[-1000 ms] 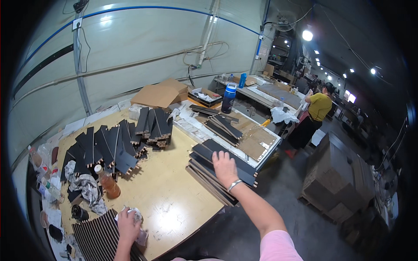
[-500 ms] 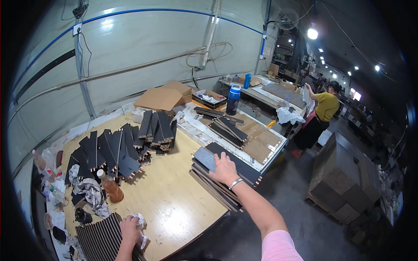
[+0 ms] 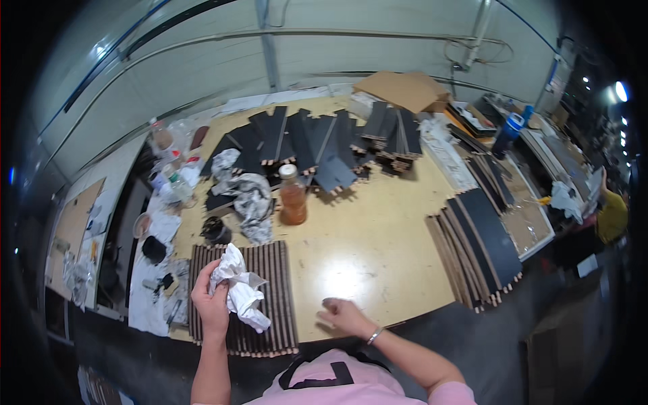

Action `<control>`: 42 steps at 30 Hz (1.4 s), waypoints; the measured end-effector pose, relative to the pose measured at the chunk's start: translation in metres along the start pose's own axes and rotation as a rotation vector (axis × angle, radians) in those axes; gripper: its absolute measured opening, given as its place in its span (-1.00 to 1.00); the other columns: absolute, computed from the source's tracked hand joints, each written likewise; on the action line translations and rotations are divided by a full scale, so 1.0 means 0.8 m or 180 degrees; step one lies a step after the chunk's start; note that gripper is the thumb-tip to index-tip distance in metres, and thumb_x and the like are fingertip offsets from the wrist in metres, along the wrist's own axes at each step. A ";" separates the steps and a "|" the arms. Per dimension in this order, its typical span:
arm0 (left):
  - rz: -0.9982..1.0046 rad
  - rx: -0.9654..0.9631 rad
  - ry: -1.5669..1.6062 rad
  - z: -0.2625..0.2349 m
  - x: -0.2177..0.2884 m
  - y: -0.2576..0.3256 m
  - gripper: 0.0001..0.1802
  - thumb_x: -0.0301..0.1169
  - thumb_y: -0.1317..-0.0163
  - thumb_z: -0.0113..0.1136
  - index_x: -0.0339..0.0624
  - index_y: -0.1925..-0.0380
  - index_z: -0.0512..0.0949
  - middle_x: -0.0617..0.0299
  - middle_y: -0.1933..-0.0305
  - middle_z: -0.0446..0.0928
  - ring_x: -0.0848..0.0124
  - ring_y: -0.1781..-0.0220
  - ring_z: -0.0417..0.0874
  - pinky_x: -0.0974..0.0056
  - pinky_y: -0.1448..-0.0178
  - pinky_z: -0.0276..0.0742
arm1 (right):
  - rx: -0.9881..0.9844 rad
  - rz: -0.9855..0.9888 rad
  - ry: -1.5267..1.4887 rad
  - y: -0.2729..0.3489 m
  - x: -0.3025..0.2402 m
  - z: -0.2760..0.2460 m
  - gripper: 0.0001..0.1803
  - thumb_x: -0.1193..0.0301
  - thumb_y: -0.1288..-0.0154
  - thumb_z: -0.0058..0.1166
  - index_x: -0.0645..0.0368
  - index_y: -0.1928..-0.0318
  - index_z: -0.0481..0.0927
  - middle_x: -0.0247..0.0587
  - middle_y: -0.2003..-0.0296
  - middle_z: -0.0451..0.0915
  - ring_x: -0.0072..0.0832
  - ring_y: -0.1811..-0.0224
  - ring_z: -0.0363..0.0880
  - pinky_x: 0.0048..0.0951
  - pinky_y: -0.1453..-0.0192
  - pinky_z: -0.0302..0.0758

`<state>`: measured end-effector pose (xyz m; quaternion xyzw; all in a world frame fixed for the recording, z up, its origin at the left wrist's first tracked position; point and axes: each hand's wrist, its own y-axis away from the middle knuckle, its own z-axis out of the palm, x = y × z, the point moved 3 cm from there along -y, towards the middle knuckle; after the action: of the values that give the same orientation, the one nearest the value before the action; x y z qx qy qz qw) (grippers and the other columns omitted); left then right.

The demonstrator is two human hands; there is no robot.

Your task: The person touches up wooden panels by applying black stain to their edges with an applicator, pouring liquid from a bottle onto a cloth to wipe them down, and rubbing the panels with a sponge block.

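My left hand (image 3: 210, 297) is closed around a crumpled white cloth or paper (image 3: 244, 294). It is above a row of dark strips with pale wooden edges (image 3: 275, 277), set side by side at the table's front edge. To the right of that row, my right hand (image 3: 347, 317) hovers over the bare tabletop, wearing a silver bracelet. Its fingers are loosely bent and apart, and no object shows in them. Further right is a stack of black-faced boards (image 3: 480, 233) with toothed ends, apart from both hands.
Heaps of black boards (image 3: 273, 138) cover the back of the yellowish table (image 3: 368, 253). Before them stand an amber-filled bottle (image 3: 293, 202), a small black pot (image 3: 216, 231) and a stained rag (image 3: 253, 202). A blue-lidded flask (image 3: 507, 135) is at the right; a person in yellow (image 3: 611, 216) stands beyond.
My view has turned left. My right hand has left the board stack and come back toward me. My left hand has lifted the white crumpled cloth or paper off the strips.
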<state>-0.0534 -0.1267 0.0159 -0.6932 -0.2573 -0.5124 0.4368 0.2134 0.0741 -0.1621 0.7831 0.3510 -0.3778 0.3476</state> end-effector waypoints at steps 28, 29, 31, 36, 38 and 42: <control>0.1776 -0.2201 -0.0286 0.236 -0.044 0.074 -0.46 -0.65 -0.11 0.24 -0.06 -0.11 0.81 0.06 -0.20 0.80 -0.05 -0.15 0.76 -0.08 -0.32 0.59 | 0.0723 0.0844 -0.4469 0.136 -0.049 -0.008 -0.45 0.04 -0.88 -0.20 0.28 -0.22 0.66 -0.06 0.08 0.82 -0.25 0.23 0.87 -0.14 0.03 0.87; 0.1910 -0.2428 0.0194 0.234 -0.017 0.132 -0.41 -0.69 -0.05 0.19 -0.12 -0.12 0.82 0.04 -0.17 0.80 -0.04 -0.12 0.77 -0.06 -0.31 0.60 | 0.1358 0.1033 -0.4740 0.139 -0.027 -0.013 -0.43 0.00 -0.88 -0.20 0.24 -0.21 0.69 -0.10 0.08 0.83 -0.32 0.20 0.86 -0.21 0.01 0.86; 0.1790 -0.3311 0.0378 0.206 0.029 0.181 -0.49 -0.62 -0.11 0.28 -0.15 -0.12 0.79 0.05 -0.14 0.77 0.01 -0.10 0.75 -0.09 -0.28 0.62 | 0.0539 0.0431 -0.5194 0.154 0.003 -0.040 -0.38 -0.05 -0.89 -0.25 0.24 -0.21 0.70 -0.12 0.01 0.83 -0.42 -0.03 0.83 -0.27 -0.19 0.79; 0.1091 -0.2957 -0.0026 0.188 0.031 0.135 -0.41 -0.62 -0.06 0.32 -0.05 -0.17 0.79 0.11 -0.21 0.73 0.04 -0.12 0.68 -0.03 -0.32 0.57 | 0.1214 0.0372 -0.4604 0.173 -0.017 -0.095 -0.32 -0.09 -0.90 -0.35 0.23 -0.26 0.67 -0.10 0.03 0.82 -0.43 0.06 0.83 -0.32 -0.06 0.80; 0.1543 -0.2961 -0.0093 0.222 0.074 0.125 -0.42 -0.61 -0.06 0.33 -0.06 -0.16 0.79 0.10 -0.18 0.74 0.04 -0.11 0.68 -0.04 -0.30 0.57 | 0.0880 0.0496 -0.4841 0.176 -0.047 -0.093 -0.38 -0.03 -0.90 -0.30 0.23 -0.28 0.66 -0.09 0.03 0.82 -0.41 0.06 0.85 -0.31 0.02 0.82; 0.2247 -0.2056 -0.0342 0.280 0.015 0.035 -0.51 -0.55 -0.12 0.37 -0.10 -0.11 0.78 0.05 -0.07 0.75 -0.02 -0.13 0.68 -0.07 -0.25 0.58 | 0.0281 0.0428 -0.4222 0.194 -0.064 -0.058 -0.40 -0.01 -0.85 -0.17 0.30 -0.34 0.60 0.05 0.05 0.80 -0.27 0.27 0.84 -0.28 0.18 0.82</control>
<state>0.0818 0.0537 -0.0032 -0.8639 0.1438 -0.3499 0.3325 0.3319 0.0175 -0.0540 0.4186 -0.0024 -0.7708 0.4803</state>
